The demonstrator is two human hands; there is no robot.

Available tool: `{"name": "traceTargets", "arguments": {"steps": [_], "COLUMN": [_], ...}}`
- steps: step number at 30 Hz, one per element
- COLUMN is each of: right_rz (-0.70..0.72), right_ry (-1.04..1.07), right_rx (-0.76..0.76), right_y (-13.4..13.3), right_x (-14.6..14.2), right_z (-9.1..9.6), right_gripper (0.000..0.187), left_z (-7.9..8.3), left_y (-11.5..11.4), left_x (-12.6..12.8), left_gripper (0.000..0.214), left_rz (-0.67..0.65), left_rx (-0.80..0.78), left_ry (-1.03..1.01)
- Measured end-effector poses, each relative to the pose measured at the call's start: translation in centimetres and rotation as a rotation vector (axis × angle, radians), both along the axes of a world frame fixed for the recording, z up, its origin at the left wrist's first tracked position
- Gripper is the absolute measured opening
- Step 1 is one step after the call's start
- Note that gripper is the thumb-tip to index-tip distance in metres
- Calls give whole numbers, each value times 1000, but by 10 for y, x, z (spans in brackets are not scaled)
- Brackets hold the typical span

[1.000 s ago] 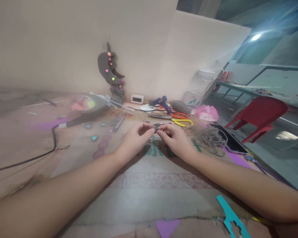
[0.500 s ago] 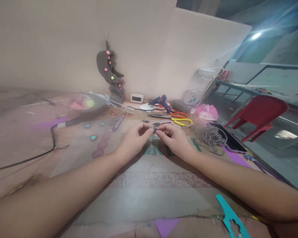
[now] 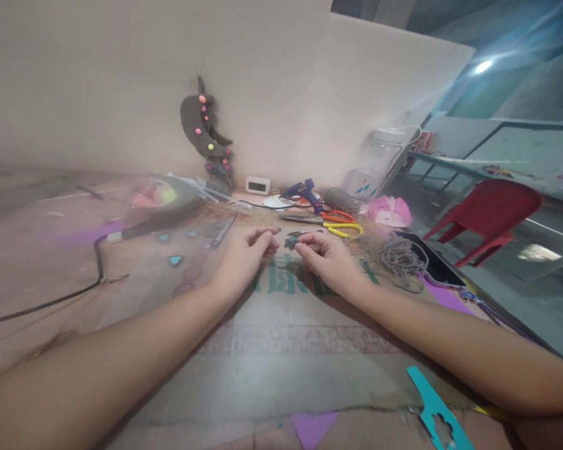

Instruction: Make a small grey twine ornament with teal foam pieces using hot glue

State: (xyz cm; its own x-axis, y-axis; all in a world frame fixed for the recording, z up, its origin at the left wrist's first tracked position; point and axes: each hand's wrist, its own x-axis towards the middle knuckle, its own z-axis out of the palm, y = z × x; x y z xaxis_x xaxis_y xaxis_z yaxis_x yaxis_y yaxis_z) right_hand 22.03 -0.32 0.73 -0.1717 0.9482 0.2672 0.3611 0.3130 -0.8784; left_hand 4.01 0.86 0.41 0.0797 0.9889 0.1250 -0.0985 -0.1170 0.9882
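Observation:
Between the thumb and forefinger of my right hand [image 3: 331,259] is a small dark teal piece [image 3: 291,242] with a lobed, flower-like outline. My left hand [image 3: 248,253] is just to its left, apart from it, with thumb and fingers closed together. Whether anything is pinched in the left fingertips cannot be made out. Scissors [image 3: 340,222] with orange and yellow handles lie beyond the right hand. A tangle of grey yarn [image 3: 398,262] sits to the right of that hand. Green printed characters [image 3: 281,275] show on the board under both hands.
Toward the wall are a blue glue gun [image 3: 304,190], a small white clock [image 3: 258,185], a clear bottle [image 3: 375,159] and a decorated grey crescent [image 3: 197,125]. A phone-like dark tray [image 3: 434,265] is at right. A teal cut-out sheet [image 3: 438,409] and purple scrap [image 3: 314,428] lie near.
My hands have parted. The left fingers have drawn back leftward, and the dark teal piece stays in my right fingers, now more visible.

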Motion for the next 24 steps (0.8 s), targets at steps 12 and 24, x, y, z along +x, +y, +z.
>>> {"name": "traceTargets", "arguments": {"steps": [12,24], "right_rz": [21,13], "right_ry": [68,66], "right_rx": [-15,-19], "right_y": [4,2], "right_x": [2,-1], "right_z": [-6,-2], "right_gripper": [32,29], "left_z": [-2,-3], "left_y": [2,0], "left_x": [0,1], "left_gripper": [19,29], "left_rz": [4,19], "left_rx": [70,46], "left_ry": [103,52]}}
